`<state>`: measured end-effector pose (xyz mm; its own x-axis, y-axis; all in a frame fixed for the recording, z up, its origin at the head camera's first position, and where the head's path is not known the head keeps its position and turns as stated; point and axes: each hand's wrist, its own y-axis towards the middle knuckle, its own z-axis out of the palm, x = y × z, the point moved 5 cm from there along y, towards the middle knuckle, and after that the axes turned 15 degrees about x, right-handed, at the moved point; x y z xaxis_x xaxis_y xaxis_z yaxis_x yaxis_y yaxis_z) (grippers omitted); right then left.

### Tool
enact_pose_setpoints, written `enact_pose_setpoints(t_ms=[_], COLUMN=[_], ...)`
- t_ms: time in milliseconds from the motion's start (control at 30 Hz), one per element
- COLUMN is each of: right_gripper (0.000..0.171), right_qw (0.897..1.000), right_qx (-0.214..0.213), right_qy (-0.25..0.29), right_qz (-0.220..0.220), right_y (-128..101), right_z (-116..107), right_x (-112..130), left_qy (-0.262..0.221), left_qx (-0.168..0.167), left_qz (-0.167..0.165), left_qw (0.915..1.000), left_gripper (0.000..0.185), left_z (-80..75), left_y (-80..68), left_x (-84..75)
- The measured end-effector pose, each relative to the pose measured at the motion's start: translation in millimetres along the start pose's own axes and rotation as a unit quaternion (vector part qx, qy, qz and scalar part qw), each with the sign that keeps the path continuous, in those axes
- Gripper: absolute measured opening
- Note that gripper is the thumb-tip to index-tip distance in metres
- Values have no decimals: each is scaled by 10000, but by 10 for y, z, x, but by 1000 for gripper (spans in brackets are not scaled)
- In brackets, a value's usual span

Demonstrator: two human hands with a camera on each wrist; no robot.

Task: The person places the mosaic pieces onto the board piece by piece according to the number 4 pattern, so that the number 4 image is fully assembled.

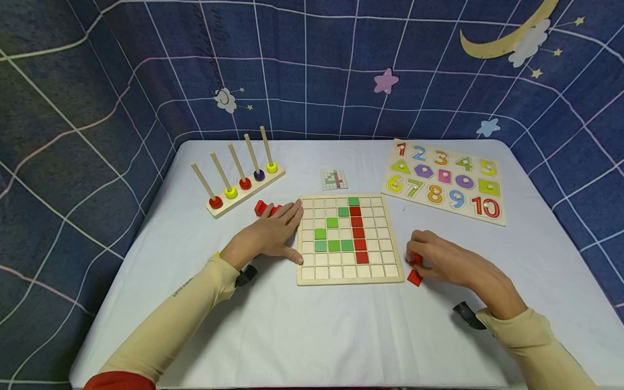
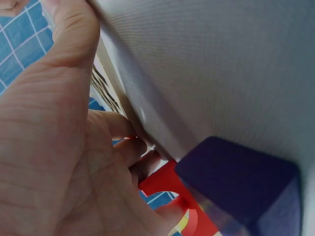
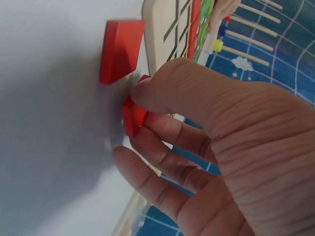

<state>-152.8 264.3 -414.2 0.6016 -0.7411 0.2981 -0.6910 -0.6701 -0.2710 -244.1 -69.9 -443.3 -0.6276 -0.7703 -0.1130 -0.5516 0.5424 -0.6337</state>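
A wooden grid board [image 1: 385, 271] lies mid-table with a column of red tiles [image 1: 358, 230] and several green tiles [image 1: 333, 245] set in it. My left hand [image 1: 280, 230] rests flat on the cloth with straight fingers, its thumb against the board's left edge [image 2: 114, 96]. Two loose red tiles [image 1: 265, 208] lie just beyond its fingertips. Right of the board, my right hand [image 1: 418, 254] pinches a red tile [image 3: 134, 115] between thumb and fingers, low over the table. Another red tile [image 3: 120, 49] lies flat beside it, close to the board's corner.
A wooden peg rack [image 1: 241, 181] with coloured rings stands at the back left. A number puzzle board [image 1: 443, 179] lies at the back right, and a small pattern card [image 1: 333, 179] behind the grid board. Blue patterned cloth walls surround the white table [image 1: 312, 336].
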Motion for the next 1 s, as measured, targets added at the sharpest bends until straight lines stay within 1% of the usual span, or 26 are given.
enact_pose_setpoints(t_ms=[167,233,367,567,767,1000], right_gripper=[26,26,24,22,19,21], right_qw=[9998,9998,9992,9964,9925,9851], right_qx=[50,79,-24,-104,-127,-365], right_qy=[35,-10,-215,-308,-356,-578], right_qz=[-172,-193,-339,-789,-1165,-1579], right_y=[56,82,139,259,403,525], right_z=[8,16,8,-10,5,78], right_x=[78,116,211,355,485,641], left_qy=[28,31,19,44,36,88], left_qx=[16,19,12,-40,1,12], left_qz=[-23,-16,-4,-17,-32,-48], left_qw=[10000,10000,10000,10000,10000,9999], left_gripper=[128,128,128,128,129,127], left_z=[3,0,-4,5,12,8], left_y=[-1,-3,-5,5,-4,4], left_x=[-4,-6,-7,-1,2,5])
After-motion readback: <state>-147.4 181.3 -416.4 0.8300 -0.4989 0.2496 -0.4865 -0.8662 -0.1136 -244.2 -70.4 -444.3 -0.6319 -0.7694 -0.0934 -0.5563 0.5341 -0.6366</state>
